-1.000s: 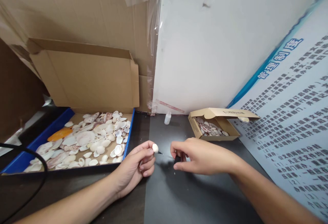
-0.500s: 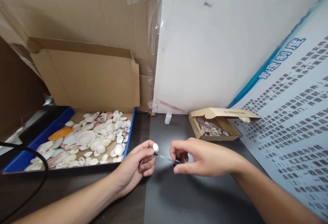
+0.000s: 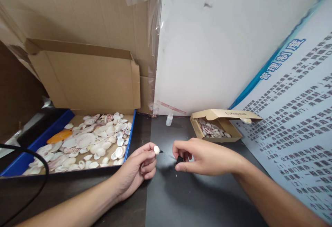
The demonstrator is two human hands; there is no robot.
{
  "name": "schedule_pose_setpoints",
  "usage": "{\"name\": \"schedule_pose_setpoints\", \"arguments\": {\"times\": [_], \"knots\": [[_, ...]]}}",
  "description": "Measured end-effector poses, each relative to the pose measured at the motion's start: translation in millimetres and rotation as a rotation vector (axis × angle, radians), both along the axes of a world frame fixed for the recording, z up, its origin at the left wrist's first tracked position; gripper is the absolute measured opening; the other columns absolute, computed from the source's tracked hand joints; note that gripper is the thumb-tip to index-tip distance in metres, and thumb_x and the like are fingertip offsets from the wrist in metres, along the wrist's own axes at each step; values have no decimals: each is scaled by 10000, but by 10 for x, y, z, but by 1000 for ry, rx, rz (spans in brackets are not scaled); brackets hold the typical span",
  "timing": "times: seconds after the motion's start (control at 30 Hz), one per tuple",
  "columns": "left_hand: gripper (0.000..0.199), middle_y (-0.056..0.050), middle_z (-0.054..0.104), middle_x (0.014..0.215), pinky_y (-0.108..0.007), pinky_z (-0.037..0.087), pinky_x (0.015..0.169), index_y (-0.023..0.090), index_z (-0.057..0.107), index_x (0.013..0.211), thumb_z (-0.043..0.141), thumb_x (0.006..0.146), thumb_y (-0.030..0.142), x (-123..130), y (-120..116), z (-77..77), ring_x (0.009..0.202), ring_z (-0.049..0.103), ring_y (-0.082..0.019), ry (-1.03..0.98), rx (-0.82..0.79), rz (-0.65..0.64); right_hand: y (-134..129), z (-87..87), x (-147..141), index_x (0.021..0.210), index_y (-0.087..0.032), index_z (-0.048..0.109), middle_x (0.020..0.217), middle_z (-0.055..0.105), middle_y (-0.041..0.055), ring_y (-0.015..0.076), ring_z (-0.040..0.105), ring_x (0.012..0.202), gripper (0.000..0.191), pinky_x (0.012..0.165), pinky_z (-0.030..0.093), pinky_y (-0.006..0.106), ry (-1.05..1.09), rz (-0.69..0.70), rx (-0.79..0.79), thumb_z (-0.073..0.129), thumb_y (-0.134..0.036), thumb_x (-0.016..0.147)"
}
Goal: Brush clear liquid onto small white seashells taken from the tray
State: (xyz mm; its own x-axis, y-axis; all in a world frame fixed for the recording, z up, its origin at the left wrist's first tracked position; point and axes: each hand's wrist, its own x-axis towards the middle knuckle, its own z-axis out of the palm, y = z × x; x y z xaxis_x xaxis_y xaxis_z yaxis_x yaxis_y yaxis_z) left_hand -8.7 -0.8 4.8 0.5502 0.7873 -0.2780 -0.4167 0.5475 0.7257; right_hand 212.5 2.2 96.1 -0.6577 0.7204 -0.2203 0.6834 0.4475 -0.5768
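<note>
Between the thumb and forefinger of my left hand (image 3: 141, 166) is a small white shell (image 3: 156, 150), above the dark table. My right hand (image 3: 199, 157) pinches the black cap (image 3: 179, 160) of a small brush. The brush's thin stem points left, and its dark tip (image 3: 161, 151) is right beside the shell; whether they touch I cannot tell. Beyond my hands a small clear bottle (image 3: 169, 119) stands upright, without a cap on it.
At the left lies an open blue-edged box (image 3: 130, 135) of many shells, one of them orange (image 3: 59, 136). A smaller cardboard box (image 3: 234, 138) with shells is at the right. A black cable (image 3: 46, 171) curves at the lower left. Behind stands a white panel (image 3: 197, 47).
The brush tip has moved up slightly, from below the shell to its right side. My right hand has risen a little. The whole view has shifted slightly.
</note>
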Motion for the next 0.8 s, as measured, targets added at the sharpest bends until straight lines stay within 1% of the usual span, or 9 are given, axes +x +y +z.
{"name": "schedule_pose_setpoints", "arguments": {"times": [0.1,0.3,0.43,0.6,0.73,0.8], "knots": [[155,103,265,557,-207,172,454,191,497,835,648,829,227,1,0,3,486,112,-70,-2,-9,3,-6,23,5,954,-207,582,780,613,-18,141,573,710,144,619,404,209,65,36,-62,677,-292,888],[138,105,246,552,-208,184,454,190,499,838,634,837,221,7,4,6,485,106,-73,-2,-2,-3,-7,24,7,944,-210,579,729,593,-36,134,548,656,120,593,377,218,1,-14,15,658,-285,894],[147,103,254,563,-205,185,454,195,488,844,634,836,214,9,1,8,486,106,-72,-6,-9,3,-13,18,-6,958,-210,590,769,613,-24,138,568,695,134,602,389,210,37,12,-19,666,-297,891],[137,105,244,550,-203,193,455,189,499,829,633,835,218,5,-3,8,484,112,-71,-1,2,-4,-13,-1,-14,951,-205,595,723,606,-30,138,558,652,114,584,357,218,-36,-2,29,662,-270,885],[152,105,262,553,-200,186,451,191,501,834,650,822,216,6,-3,12,485,110,-70,-2,-9,5,-16,0,-14,963,-207,586,767,616,-20,140,572,691,144,605,390,210,35,38,-43,668,-300,891],[154,104,262,555,-200,189,451,191,503,831,654,821,218,9,-5,18,485,112,-70,0,-11,11,-17,-4,-17,958,-210,583,767,609,-23,141,566,691,138,608,384,215,21,18,-7,666,-297,891]]}}
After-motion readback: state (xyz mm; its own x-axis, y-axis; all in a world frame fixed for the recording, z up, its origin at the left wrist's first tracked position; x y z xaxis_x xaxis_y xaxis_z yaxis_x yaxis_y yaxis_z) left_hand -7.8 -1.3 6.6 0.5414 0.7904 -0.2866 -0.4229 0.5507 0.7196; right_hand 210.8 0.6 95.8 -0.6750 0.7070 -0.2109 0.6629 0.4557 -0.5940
